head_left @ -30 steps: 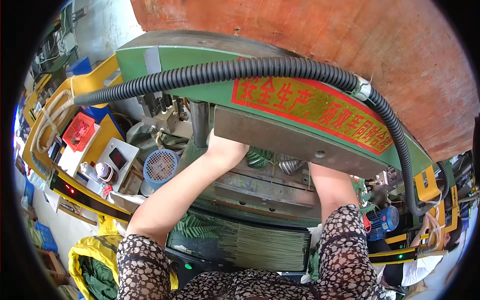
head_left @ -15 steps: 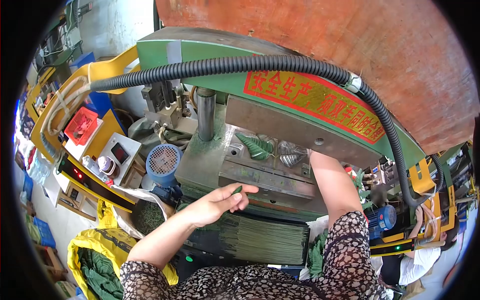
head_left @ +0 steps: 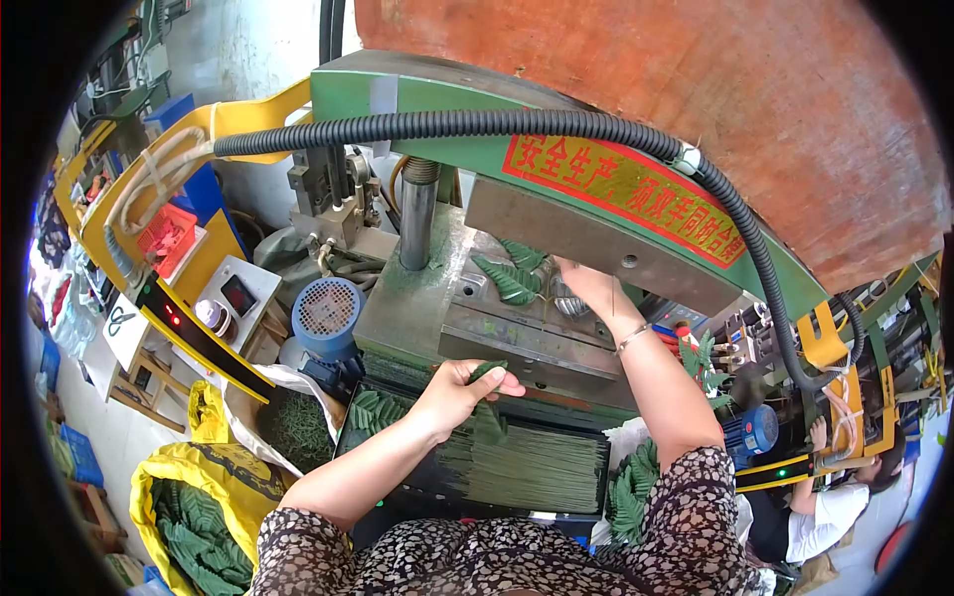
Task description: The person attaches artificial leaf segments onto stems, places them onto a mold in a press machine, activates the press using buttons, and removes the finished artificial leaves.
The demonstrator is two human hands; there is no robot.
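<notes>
My left hand (head_left: 462, 395) is closed around green artificial leaves (head_left: 489, 422) in front of the press, over a black tray (head_left: 376, 472) of thin green wire stems (head_left: 537, 469). Under the raised press plate (head_left: 556, 233), my right hand (head_left: 588, 286) reaches to the metal leaf mould (head_left: 568, 303). Its fingertips are hard to make out, and I cannot tell whether they hold anything. A green leaf (head_left: 509, 280) lies on the mould's left half, with another leaf (head_left: 522, 254) just behind it.
A ribbed black hose (head_left: 447, 127) arcs across the press front. Left stand a blue motor (head_left: 328, 313), a sack of green scraps (head_left: 298, 427) and a yellow bag of leaves (head_left: 159, 467). More leaves (head_left: 631, 492) lie right of the tray. Another person (head_left: 825, 517) sits at far right.
My right hand has moved further back and left over the mould. A second leaf now shows behind the first. More leaf hangs from my left hand. The view has shifted slightly.
</notes>
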